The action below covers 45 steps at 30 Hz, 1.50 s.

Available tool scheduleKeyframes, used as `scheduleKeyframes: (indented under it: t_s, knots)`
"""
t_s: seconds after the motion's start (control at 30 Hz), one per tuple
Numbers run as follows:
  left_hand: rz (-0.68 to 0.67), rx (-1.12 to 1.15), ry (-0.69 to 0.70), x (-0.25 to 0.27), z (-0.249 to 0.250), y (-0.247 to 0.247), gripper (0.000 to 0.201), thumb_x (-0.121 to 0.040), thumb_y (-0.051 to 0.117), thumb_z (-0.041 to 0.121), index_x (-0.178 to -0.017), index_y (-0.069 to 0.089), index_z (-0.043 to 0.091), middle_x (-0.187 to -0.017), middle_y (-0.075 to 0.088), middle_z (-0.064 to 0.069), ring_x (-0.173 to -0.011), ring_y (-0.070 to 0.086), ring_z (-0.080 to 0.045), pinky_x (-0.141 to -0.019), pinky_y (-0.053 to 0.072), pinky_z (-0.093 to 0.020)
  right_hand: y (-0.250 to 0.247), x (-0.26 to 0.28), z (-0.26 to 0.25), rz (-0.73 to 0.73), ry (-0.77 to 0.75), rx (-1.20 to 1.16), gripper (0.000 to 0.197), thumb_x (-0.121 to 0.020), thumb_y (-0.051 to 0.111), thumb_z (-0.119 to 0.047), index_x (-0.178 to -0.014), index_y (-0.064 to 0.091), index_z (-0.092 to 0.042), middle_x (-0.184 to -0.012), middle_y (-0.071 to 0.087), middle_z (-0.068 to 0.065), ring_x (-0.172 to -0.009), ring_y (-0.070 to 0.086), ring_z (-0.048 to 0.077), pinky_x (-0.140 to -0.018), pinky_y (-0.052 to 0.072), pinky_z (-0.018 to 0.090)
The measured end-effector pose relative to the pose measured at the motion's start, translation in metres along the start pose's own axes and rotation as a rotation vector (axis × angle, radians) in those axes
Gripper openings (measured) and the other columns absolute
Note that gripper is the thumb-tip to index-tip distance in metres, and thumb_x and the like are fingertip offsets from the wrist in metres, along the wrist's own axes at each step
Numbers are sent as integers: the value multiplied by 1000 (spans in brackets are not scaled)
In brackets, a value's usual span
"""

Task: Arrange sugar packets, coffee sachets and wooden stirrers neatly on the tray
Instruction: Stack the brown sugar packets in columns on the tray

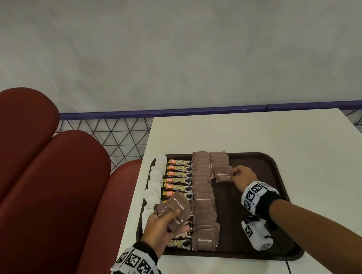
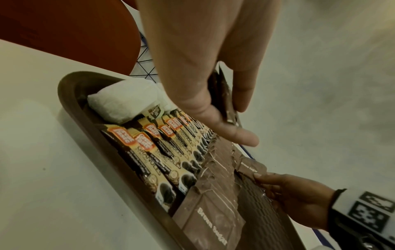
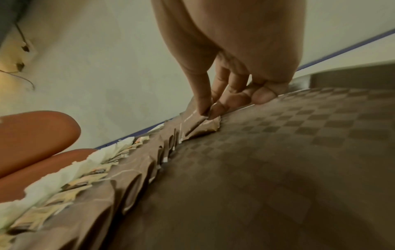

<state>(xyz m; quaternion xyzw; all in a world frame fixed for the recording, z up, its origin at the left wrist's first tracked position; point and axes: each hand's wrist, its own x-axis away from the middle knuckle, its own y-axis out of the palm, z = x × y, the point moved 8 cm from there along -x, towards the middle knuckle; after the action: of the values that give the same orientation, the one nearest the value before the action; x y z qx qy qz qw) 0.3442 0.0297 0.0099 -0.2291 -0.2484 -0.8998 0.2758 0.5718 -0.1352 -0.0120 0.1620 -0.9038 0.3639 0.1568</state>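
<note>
A dark brown tray (image 1: 272, 193) lies on the white table. From its left edge run a row of white sugar packets (image 1: 156, 181), a row of coffee sachets (image 1: 178, 176) and a long overlapping row of brown sugar packets (image 1: 203, 193). A short second row of brown packets (image 1: 218, 158) starts at the back. My right hand (image 1: 241, 176) pinches one brown sugar packet (image 1: 223, 173) (image 3: 200, 121) at the front of that second row, low on the tray. My left hand (image 1: 166, 225) grips a small stack of brown sugar packets (image 1: 173, 209) (image 2: 224, 94) above the near left of the tray.
Red padded seats (image 1: 33, 190) stand left of the table. A blue rail with black wire mesh (image 1: 124, 135) runs behind the table (image 1: 266, 130). The tray's right half (image 3: 299, 152) holds nothing but my right wrist above it.
</note>
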Motion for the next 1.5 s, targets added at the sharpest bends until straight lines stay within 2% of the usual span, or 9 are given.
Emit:
scheduleKeyframes:
  t_s: [0.13,0.27,0.4,0.83,0.97,1.1,1.2,1.43,1.5]
  knots:
    - [5,11,2,-2,1,-7,26,-87,56,-3,-112,61,4,-105,71,-17,-92,69,-29,-60,59,-34,10,-9,-2,4,12,82,16,-78,70,-27,-83,55,-23,-104,66,9,-101,59,31,-90,45,35]
    - [5,10,-2,-4,-1,-13,29,-87,57,-2,-115,60,3,-107,70,-17,-92,69,-27,-58,58,-33,15,-17,0,6,38,191,17,-80,67,-35,-85,53,-26,-113,61,13,-112,50,34,-98,38,37]
    - [-1,11,-7,-7,-1,-15,30,-86,58,-1,-116,61,4,-106,71,-16,-92,69,-27,-61,59,-33,15,-20,-3,23,38,256,26,-85,62,-34,-104,58,-16,-122,54,17,-123,40,35,-104,32,40]
    - [-21,15,3,-3,2,-4,26,-88,52,-4,-110,62,6,-103,71,-12,-91,66,-25,-56,57,-31,9,-18,-7,87,-23,299,32,-84,63,-32,-107,50,-13,-119,58,10,-118,43,30,-98,33,39]
    - [0,-7,20,-1,5,0,26,-87,55,-5,-109,62,6,-102,69,-13,-88,65,-25,-53,57,-30,1,-7,-14,112,-117,277,31,-84,62,-29,-107,50,-11,-118,56,10,-117,44,30,-95,36,39]
    - [18,-49,26,-2,3,6,25,-86,58,-3,-106,64,10,-104,69,-13,-87,67,-24,-56,59,-31,10,15,-29,-29,-311,162,12,-86,61,-22,-91,54,-15,-105,60,9,-105,50,26,-84,41,31]
    - [13,-98,31,-2,2,14,24,-86,59,0,-104,65,14,-101,70,-10,-85,68,-22,-62,58,-31,21,38,-37,-186,-388,34,10,-88,61,-24,-86,56,-15,-95,62,8,-88,55,17,-69,40,23]
    - [5,-168,23,-1,-2,28,29,-85,63,6,-113,63,14,-107,70,-10,-94,67,-25,-57,55,-29,46,81,-52,-520,-452,-123,33,-89,59,-23,-119,57,-8,-102,56,1,-85,52,3,-72,43,9]
    - [-19,-179,15,-1,-4,30,33,-85,64,9,-117,62,15,-109,70,-10,-98,68,-26,-60,55,-30,52,87,-53,-595,-446,-122,34,-88,62,-19,-119,56,-8,-102,57,1,-88,55,7,-75,44,11]
